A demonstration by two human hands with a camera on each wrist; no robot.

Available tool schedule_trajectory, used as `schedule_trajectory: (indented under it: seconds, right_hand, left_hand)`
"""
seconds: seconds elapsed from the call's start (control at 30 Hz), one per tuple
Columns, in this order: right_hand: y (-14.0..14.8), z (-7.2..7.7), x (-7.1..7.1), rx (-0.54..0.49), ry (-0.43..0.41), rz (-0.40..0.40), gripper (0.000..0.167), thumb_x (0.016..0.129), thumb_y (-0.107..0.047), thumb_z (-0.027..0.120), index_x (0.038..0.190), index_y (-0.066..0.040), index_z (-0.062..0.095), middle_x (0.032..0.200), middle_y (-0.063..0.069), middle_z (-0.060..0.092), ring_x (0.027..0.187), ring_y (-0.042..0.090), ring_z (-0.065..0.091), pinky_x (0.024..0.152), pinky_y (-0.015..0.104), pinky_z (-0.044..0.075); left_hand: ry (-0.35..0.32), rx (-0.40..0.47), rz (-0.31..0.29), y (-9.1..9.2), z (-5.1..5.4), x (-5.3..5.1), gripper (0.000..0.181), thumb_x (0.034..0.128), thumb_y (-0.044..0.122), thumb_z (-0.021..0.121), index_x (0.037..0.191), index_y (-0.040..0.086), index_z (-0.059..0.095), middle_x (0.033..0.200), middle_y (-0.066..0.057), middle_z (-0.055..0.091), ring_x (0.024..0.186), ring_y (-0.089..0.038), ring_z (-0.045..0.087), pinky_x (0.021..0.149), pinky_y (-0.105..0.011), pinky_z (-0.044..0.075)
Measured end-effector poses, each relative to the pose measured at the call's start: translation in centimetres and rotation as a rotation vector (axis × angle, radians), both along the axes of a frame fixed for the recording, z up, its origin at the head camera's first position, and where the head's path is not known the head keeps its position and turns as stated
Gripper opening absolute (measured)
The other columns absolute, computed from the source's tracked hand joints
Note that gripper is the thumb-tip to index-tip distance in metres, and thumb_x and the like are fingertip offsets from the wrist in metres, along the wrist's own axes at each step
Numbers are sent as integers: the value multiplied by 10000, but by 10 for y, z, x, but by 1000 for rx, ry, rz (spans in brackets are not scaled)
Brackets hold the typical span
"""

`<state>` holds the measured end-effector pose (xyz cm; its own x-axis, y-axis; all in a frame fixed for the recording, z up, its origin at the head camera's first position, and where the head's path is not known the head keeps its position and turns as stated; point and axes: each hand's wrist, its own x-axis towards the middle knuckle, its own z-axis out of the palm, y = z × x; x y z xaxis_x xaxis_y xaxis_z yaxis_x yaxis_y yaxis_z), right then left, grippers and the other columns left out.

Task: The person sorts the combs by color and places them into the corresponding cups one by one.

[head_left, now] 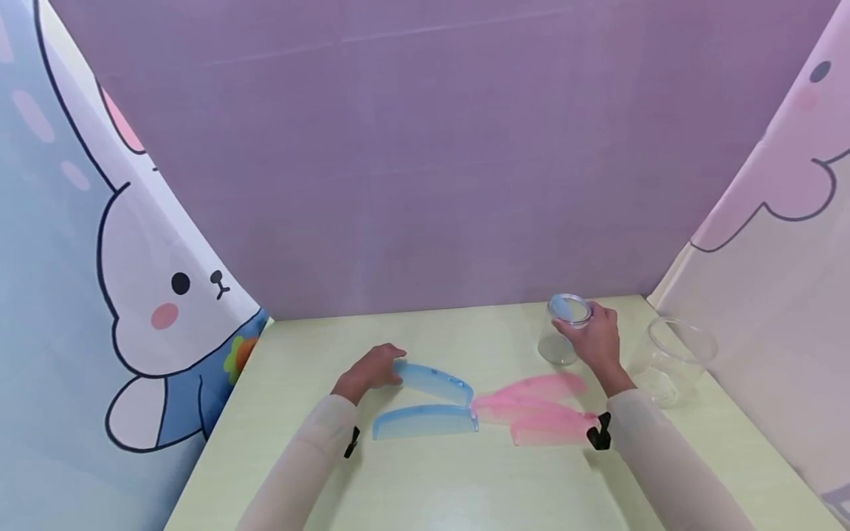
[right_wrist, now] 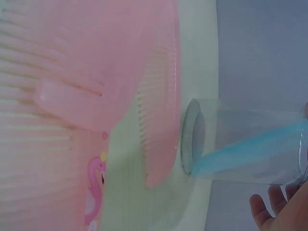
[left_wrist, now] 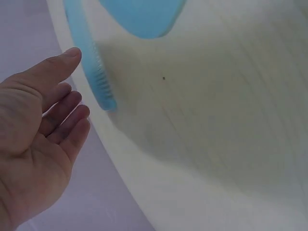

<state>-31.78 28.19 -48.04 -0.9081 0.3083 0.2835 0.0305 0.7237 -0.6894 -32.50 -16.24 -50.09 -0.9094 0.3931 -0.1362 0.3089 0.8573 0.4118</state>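
My left hand [head_left: 372,371] is at the left end of the upper blue comb [head_left: 434,382], which lies on the table. In the left wrist view that hand [left_wrist: 38,120] has relaxed, slightly bent fingers, its thumb tip beside a toothed blue comb [left_wrist: 89,62]; contact is unclear. My right hand [head_left: 598,339] grips a clear jar [head_left: 556,348] at its rim from the right. A blue comb [right_wrist: 250,147] leans inside the jar, seen through its wall in the right wrist view, where fingers of the right hand [right_wrist: 284,209] show at the rim.
A second blue comb [head_left: 425,422] lies nearer the front. Several overlapping pink combs [head_left: 531,402] lie right of the blue ones. A larger clear container [head_left: 671,361] stands right of my right hand. The purple backdrop [head_left: 425,162] rises behind the table [head_left: 425,479].
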Motion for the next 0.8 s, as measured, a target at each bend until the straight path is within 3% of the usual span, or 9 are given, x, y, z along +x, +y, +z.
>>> schedule_trajectory:
  seconds: [0.27, 0.53, 0.8]
  right_hand:
    - [-6, 4, 2, -45, -16, -12, 821, 836, -358, 825, 1412, 111, 477, 1332, 344, 495, 1235, 468, 480, 1048, 599, 406]
    - [-5, 6, 3, -99, 12, -23, 785, 809, -331, 853, 1380, 96, 525, 1311, 329, 533, 1236, 459, 492, 1050, 590, 397]
    - [-2, 3, 2, -67, -13, -5, 790, 832, -394, 825, 1399, 60, 515, 1322, 308, 613, 1226, 458, 581, 1021, 563, 454]
  left_hand:
    - [29, -65, -28, -3, -8, 3, 617, 843, 118, 829, 1402, 14, 590, 1387, -172, 596, 1312, -335, 554, 1122, -454, 443]
    - [27, -68, -28, -4, -10, 3, 597, 857, 129, 819, 1405, 43, 597, 1368, -161, 603, 1294, -330, 556, 1119, -460, 442]
    - [29, -43, -15, -7, -10, 1, 556, 834, 137, 842, 1343, 21, 649, 1298, -152, 637, 1247, -325, 580, 1106, -455, 453]
